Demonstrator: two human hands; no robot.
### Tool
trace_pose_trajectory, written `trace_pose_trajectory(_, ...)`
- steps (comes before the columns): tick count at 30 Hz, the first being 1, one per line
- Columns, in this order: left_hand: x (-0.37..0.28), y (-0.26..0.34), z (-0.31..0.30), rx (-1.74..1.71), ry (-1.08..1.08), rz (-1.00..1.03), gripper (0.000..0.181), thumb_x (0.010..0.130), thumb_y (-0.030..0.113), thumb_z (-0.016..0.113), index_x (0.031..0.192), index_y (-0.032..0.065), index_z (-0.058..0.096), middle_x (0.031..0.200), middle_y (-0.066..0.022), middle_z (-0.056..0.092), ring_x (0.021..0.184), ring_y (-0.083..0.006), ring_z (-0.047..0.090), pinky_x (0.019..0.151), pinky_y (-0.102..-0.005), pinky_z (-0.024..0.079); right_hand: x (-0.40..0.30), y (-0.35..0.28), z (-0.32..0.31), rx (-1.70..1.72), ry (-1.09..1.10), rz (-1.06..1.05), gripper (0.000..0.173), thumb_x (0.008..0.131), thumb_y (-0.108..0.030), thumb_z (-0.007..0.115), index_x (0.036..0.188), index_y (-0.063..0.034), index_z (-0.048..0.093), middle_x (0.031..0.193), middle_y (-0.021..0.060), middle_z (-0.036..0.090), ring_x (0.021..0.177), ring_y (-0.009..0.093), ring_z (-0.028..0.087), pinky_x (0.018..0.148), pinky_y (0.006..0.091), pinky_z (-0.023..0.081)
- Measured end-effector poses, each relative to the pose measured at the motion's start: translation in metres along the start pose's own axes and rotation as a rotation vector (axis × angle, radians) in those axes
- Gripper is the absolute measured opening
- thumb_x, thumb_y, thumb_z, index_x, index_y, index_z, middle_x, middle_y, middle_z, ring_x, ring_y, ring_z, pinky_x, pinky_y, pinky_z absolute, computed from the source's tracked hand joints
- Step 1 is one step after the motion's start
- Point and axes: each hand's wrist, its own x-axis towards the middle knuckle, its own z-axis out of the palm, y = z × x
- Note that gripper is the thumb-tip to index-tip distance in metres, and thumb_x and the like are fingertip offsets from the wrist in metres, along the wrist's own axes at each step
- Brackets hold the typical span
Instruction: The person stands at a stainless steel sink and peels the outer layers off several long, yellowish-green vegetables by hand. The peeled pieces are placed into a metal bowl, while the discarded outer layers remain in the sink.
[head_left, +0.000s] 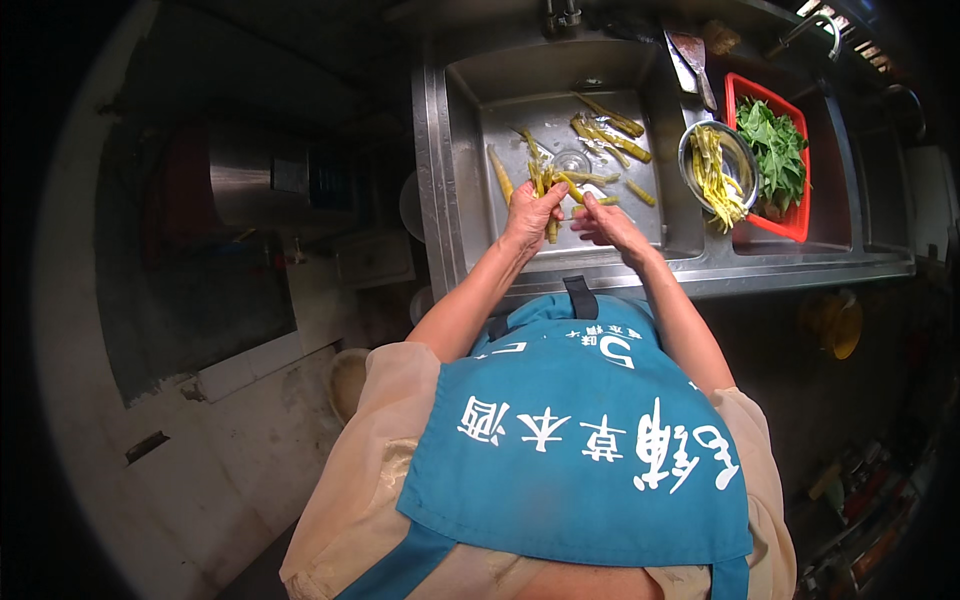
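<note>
Over a stainless steel sink basin (502, 124), my left hand (531, 212) grips a bundle of yellow-green vegetable stalks, possibly bamboo shoots (544, 176). Close on its right, my right hand (609, 223) has its thumb and fingertips by a yellow strip; whether it pinches the strip cannot be told. Several more stalks (626, 146) lie on the basin floor around the drain (571, 162), and a pale pointed one (499, 174) rests near the left wall. On the divider to the right, a metal bowl (748, 161) holds thin yellow strips (709, 169), some hanging over its rim.
A red plastic basket (801, 214) of green leaves (772, 142) sits in the right-hand basin. Behind the bowl lies a scraper with a broad metal blade (690, 52). Faucets (821, 26) stand along the back. The sink's steel front edge (787, 277) runs before my apron.
</note>
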Motion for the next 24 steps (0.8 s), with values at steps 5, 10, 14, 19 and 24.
trace_pose_trajectory(5, -0.006, 0.007, -0.002, 0.28, 0.06, 0.105, 0.015, 0.078, 0.015, 0.068, 0.086, 0.0044, 0.059, 0.07, 0.0027, 0.056, 0.054, -0.0045, 0.046, 0.05, -0.019, 0.039, -0.011, -0.015, -0.015, -0.343, 0.101, -0.189, 0.042, 0.08, -0.039, 0.062, 0.096, -0.0006, 0.059, 0.089, 0.0073, 0.062, 0.071, 0.01, 0.057, 0.051, 0.0223, 0.048)
trace_pose_trajectory(10, -0.012, 0.018, 0.006, 0.429, -0.096, 0.167, 0.018, 0.077, 0.016, 0.069, 0.088, 0.0041, 0.062, 0.071, 0.002, 0.059, 0.058, -0.004, 0.048, 0.051, -0.0191, 0.039, -0.02, -0.034, 0.011, 0.001, 0.091, -0.539, 0.018, 0.081, -0.016, 0.063, 0.094, -0.0028, 0.06, 0.081, 0.0036, 0.061, 0.071, 0.008, 0.057, 0.054, 0.0218, 0.05)
trace_pose_trajectory(14, -0.016, 0.022, 0.015, 0.465, -0.124, 0.14, 0.017, 0.077, 0.016, 0.069, 0.087, 0.0042, 0.063, 0.071, 0.0021, 0.059, 0.058, -0.0041, 0.049, 0.051, -0.0189, 0.039, -0.015, -0.026, 0.01, 0.078, 0.062, -0.526, 0.013, 0.083, -0.013, 0.06, 0.088, -0.0014, 0.058, 0.08, 0.0031, 0.06, 0.066, 0.009, 0.057, 0.054, 0.0229, 0.05)
trace_pose_trajectory(19, -0.017, 0.01, 0.003, 0.455, -0.072, 0.05, 0.017, 0.077, 0.016, 0.069, 0.087, 0.0043, 0.062, 0.07, 0.0022, 0.058, 0.056, -0.0044, 0.048, 0.049, -0.0195, 0.038, -0.008, -0.015, 0.01, 0.064, 0.049, -0.531, 0.012, 0.084, -0.013, 0.058, 0.085, -0.0014, 0.056, 0.076, 0.0023, 0.058, 0.065, 0.009, 0.056, 0.053, 0.0233, 0.05)
trace_pose_trajectory(24, -0.017, 0.005, 0.001, 0.44, -0.083, 0.06, 0.015, 0.081, 0.018, 0.065, 0.086, 0.0056, 0.058, 0.069, 0.0029, 0.056, 0.056, -0.0043, 0.047, 0.05, -0.0198, 0.039, -0.007, -0.012, 0.015, 0.004, 0.052, -0.499, 0.015, 0.085, -0.016, 0.056, 0.083, -0.0016, 0.054, 0.076, 0.003, 0.057, 0.064, 0.008, 0.055, 0.052, 0.0231, 0.049)
